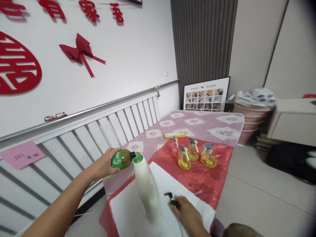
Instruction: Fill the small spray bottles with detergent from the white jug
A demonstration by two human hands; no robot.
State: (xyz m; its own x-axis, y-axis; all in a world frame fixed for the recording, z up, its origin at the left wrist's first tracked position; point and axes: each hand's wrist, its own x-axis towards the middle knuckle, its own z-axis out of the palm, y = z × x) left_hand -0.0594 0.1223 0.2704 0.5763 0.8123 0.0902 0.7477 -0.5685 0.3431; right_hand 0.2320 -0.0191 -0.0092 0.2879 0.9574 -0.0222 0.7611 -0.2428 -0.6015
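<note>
My left hand (105,164) is wrapped round a small green-labelled bottle (122,158) of yellowish liquid, tipped on its side with its mouth at a green funnel (138,158). The funnel sits in the neck of a tall white bottle (147,189) standing on a white cloth (168,184). My right hand (189,215) rests on the cloth beside the white bottle, fingers closed on a dark pump spray head (171,198).
Three small spray bottles (195,154) of yellow liquid stand on a red cloth (209,177) further along the table. A yellow flat box (175,134) lies on the pink patterned tablecloth. White railing at left; pink baskets (248,121) and a photo board (204,95) stand beyond.
</note>
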